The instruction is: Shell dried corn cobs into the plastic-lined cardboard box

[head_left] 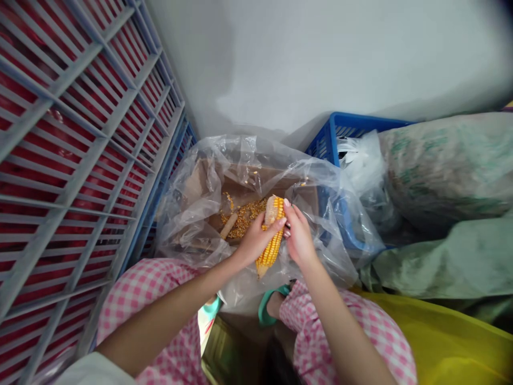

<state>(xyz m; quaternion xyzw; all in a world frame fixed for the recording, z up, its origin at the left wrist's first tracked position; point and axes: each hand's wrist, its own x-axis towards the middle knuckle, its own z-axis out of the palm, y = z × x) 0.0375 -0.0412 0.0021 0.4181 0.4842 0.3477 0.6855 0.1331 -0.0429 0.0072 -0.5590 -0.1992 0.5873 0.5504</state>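
A yellow corn cob (272,243), partly stripped at its upper end, is held upright over a cardboard box lined with clear plastic (192,214). My left hand (255,239) wraps round the cob from the left, thumb across the kernels. Closed against the cob's right side, my right hand (297,235) has its thumb pressing near the bare tip. Loose kernels (242,219) and a bare cob (228,226) lie in the box below.
Stacked grey and blue crates (80,160) of red contents rise at the left. A blue crate (340,133) and filled green sacks (444,176) stand at the right, a yellow bag (441,337) at lower right. My knees in pink checked cloth (160,289) flank the box.
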